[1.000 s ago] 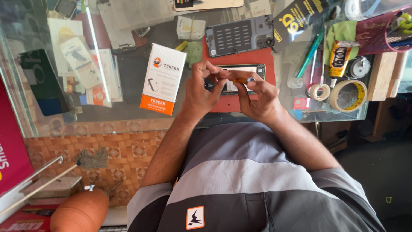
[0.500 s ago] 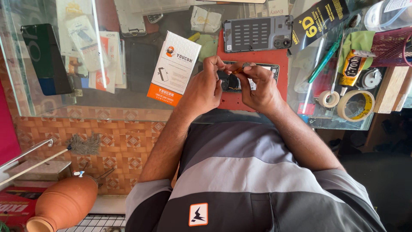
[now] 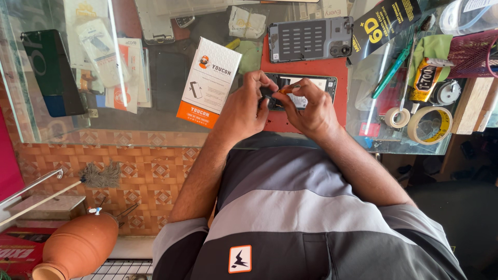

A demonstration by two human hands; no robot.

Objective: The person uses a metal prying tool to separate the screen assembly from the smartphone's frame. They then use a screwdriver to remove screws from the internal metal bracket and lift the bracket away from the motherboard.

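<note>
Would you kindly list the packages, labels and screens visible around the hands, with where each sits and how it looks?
White box with orange base: left of the left hand, tilted, on the glass counter.
Black pouch with yellow print: top right, slanted.
Yellow and black glue tube: right, beside tape rolls.
Dark phone screen: far left, unlit.
Opened phone: red mat, under the right hand.

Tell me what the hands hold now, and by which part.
The right hand pinches a small orange tool by its handle; the left hand steadies the opened black phone at its end.
</note>
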